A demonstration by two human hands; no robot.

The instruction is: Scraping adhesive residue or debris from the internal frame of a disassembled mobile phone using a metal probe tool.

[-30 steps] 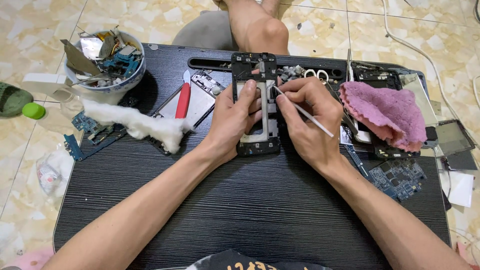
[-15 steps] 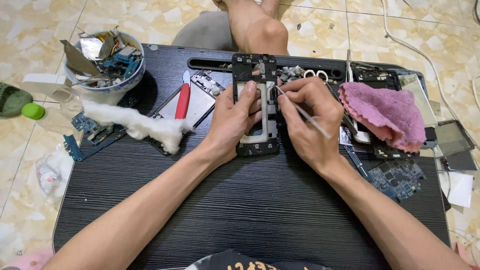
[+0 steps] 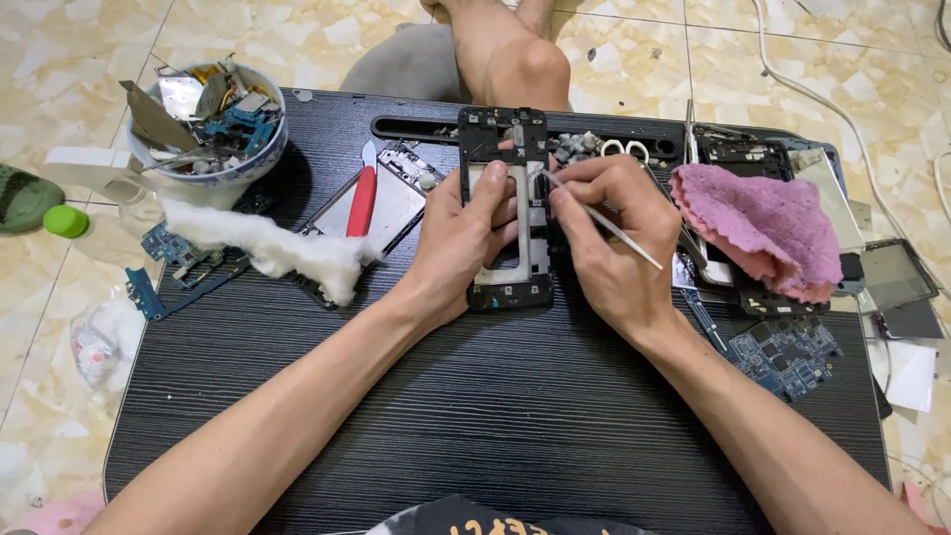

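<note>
Bowl (image 3: 260, 168): circuit boards, metal scraps. Left hand (image 3: 466, 243) clamped on phone frame (image 3: 505, 287). Right hand (image 3: 609, 248) pinching tweezers (image 3: 609, 226).

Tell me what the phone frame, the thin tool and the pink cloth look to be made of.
Phone frame: likely matte black plastic, with paler, possibly metal, inner edges. Thin tool, held in the right hand: looks like metal, slim and pale with a sheen. Pink cloth: soft textile, perhaps terry, given its nubby, rumpled surface. The left hand steadies the frame.
</note>
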